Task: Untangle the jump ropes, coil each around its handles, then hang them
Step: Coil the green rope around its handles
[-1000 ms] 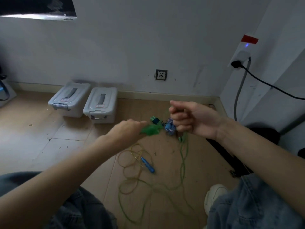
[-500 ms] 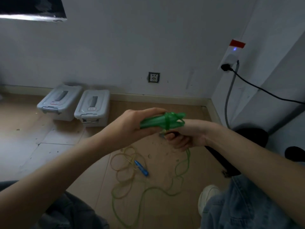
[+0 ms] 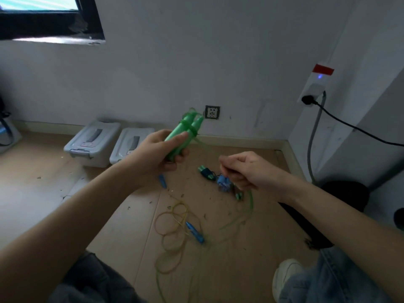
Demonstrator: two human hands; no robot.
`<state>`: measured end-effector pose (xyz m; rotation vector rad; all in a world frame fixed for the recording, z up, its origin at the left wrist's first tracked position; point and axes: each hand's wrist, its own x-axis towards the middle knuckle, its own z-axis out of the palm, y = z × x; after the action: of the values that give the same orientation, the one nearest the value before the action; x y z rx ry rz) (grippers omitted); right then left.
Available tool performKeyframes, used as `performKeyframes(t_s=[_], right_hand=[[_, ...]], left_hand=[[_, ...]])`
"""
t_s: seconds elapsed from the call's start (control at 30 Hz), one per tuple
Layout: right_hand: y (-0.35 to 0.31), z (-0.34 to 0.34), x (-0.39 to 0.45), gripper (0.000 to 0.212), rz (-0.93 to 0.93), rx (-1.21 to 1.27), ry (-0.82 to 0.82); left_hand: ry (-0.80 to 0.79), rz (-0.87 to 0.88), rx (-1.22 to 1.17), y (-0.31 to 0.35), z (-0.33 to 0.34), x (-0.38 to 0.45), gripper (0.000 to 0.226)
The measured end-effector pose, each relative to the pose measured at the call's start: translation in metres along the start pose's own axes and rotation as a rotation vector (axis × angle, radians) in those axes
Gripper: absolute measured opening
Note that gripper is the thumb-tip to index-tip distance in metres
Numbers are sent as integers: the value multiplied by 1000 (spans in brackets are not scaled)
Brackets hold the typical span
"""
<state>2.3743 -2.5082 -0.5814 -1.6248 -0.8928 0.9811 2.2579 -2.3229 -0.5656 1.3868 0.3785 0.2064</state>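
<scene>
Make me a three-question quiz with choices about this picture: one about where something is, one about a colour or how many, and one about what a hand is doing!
1. Where is the loose blue handle?
A. on the floor
B. on a box
C. in the right hand

2. How many grey boxes stand by the wall?
A. one
B. two
C. four

3. What is the left hand doing?
A. hanging open
B. pressing the floor
C. gripping the green handles

Answers: 1 A, it lies on the floor among yellow rope loops. 2 B, one box beside another. 3 C, its fingers curl round the pair.
</scene>
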Motion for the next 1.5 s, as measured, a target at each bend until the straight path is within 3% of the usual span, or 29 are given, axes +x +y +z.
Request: performKeyframes(t_s=[0.13, 0.27, 0.33, 0.4, 0.53, 0.7, 0.77, 0.87, 0.93, 1.0, 1.07, 1.3, 1.43, 1.5], right_hand=[[-4, 13, 0, 40, 18, -103, -146], [-5, 19, 2, 40, 51, -167, -210], [-10, 13, 1, 40, 38, -82, -205], [-18, 4, -1, 41, 29, -56, -197], [-23, -14, -4, 42, 82, -99, -96], [-15, -17, -5, 43, 213, -216, -19], [-13, -18, -7, 43, 235, -351, 15], [-9, -19, -8, 37, 249, -373, 69], [-5, -16, -8, 39, 291, -269, 10], [-2, -11, -8, 38, 334, -176, -109], [-1, -8, -9, 41, 340, -117, -168], [-5, -1, -9, 27, 13, 388, -172], [-9, 0, -7, 23, 9, 167, -60], [-12, -4, -8, 30, 75, 142, -108]], left_hand=[[186, -66, 128, -19, -3, 13, 40], [159, -154, 133, -40, 6, 20, 34], [133, -124, 404, -47, 8, 22, 17], [44, -61, 768, -50, 12, 20, 9], [-380, 42, 1139, -45, 36, 0, 16], [-621, 282, 1282, -24, 52, -28, 10], [-632, 334, 1251, -15, 54, -31, 15], [-427, 360, 1067, -5, 49, -27, 16], [-305, 354, 885, -5, 43, -23, 23], [-313, 350, 734, -8, 42, -22, 31], [-350, 338, 606, -10, 42, -20, 20], [-174, 86, 141, -1, 28, -6, 29], [-86, -9, -75, 3, 20, 0, 27], [-43, -34, -92, 3, 16, 2, 22]])
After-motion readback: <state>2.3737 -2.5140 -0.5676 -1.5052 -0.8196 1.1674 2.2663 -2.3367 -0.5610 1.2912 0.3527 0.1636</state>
